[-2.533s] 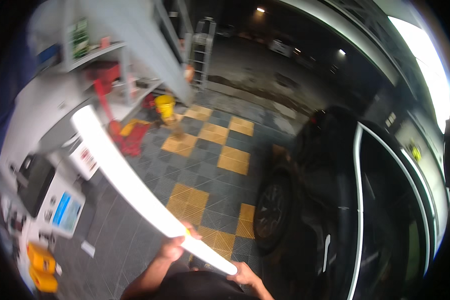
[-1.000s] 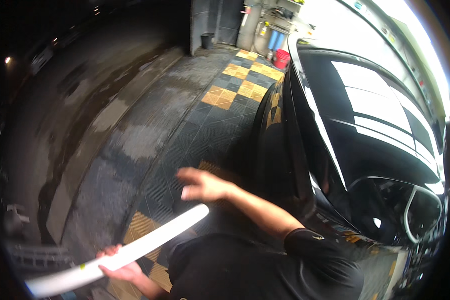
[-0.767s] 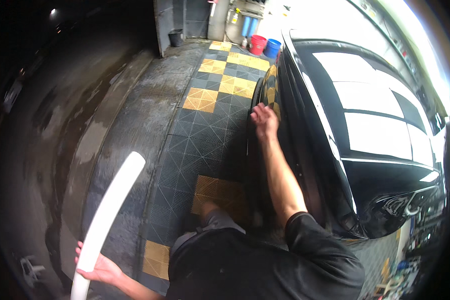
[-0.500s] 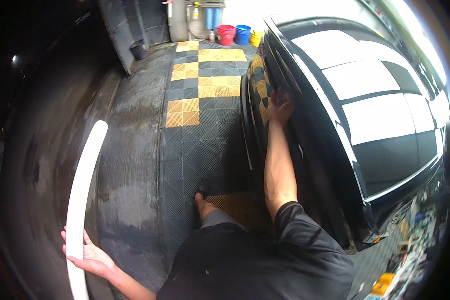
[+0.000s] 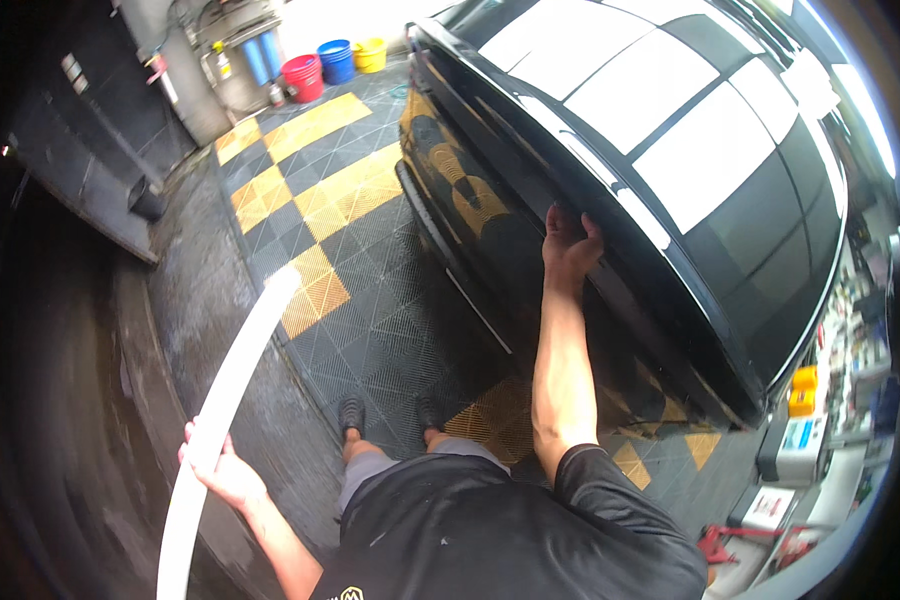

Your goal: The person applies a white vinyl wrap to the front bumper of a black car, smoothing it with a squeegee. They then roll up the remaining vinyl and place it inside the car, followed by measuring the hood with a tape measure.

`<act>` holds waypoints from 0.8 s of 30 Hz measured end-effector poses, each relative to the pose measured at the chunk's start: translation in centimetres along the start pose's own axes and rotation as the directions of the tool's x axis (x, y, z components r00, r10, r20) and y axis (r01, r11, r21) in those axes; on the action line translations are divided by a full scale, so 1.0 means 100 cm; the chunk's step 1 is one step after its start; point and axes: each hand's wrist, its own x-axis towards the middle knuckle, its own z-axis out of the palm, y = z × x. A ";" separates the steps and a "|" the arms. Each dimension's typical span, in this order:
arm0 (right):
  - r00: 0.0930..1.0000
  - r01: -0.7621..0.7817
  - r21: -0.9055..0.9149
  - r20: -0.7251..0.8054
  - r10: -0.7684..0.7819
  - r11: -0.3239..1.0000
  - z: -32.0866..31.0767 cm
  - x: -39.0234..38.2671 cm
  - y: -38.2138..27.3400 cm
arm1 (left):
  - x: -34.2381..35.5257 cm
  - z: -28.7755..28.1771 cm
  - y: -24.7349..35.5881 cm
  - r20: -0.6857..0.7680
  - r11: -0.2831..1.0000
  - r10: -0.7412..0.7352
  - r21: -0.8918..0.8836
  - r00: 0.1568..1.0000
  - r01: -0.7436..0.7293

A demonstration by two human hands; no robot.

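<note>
A long white roll (image 5: 232, 385), tube-like and slightly curved in this view, slants up from the lower left. My left hand (image 5: 222, 468) is closed round its lower part, fingers behind it. The roll's lower end runs out of the picture. To the right stands a glossy black car (image 5: 660, 300), bright light panels reflected in its upper surface. My right hand (image 5: 570, 250) is raised against the dark body panel, just below the bright trim line. Its fingers are apart and it holds nothing I can see; some fingertips are hard to make out.
Black and yellow floor tiles (image 5: 370, 300) run beside the car, bordered by bare concrete (image 5: 185, 300) at left. At the back stand a red bucket (image 5: 303, 78), a blue bucket (image 5: 337, 62) and a yellow bucket (image 5: 370, 56). Shelves of supplies (image 5: 850, 400) line the far right.
My view has turned to the right, and both feet now show. The roll's top appears over the tiles. My right hand stays at the car's panel, its fingers more bent.
</note>
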 end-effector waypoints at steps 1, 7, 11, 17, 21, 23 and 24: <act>1.000 -0.004 0.001 0.029 0.004 1.000 -0.001 -0.001 -0.001 | 0.020 0.009 -0.017 0.067 0.999 -0.039 -0.011 0.997 0.040; 0.990 0.100 -0.207 0.120 -0.076 0.973 -0.027 -0.044 0.008 | 0.118 0.061 -0.122 0.354 0.955 -0.285 0.028 0.891 0.294; 0.998 0.034 -0.549 -0.027 -0.059 0.835 -0.098 -0.163 0.026 | 0.156 0.063 -0.169 0.445 0.866 -0.475 0.083 0.759 0.493; 0.918 -0.360 -0.833 -0.398 -0.001 0.419 -0.222 -0.351 0.079 | 0.161 0.042 -0.205 0.519 0.664 -0.699 0.213 0.493 0.717; 0.922 -0.353 -0.913 -0.377 -0.090 0.206 -0.277 -0.425 0.094 | 0.120 0.019 -0.233 0.449 0.386 -0.879 0.479 0.157 0.789; 0.855 -0.443 -0.826 -0.507 -0.114 0.348 -0.298 -0.459 0.092 | 0.082 0.006 -0.240 0.346 0.211 -0.938 0.591 -0.008 0.778; 0.846 -0.382 -0.798 -0.505 -0.172 0.466 -0.307 -0.479 0.091 | 0.063 -0.003 -0.239 0.339 0.154 -0.935 0.662 -0.110 0.733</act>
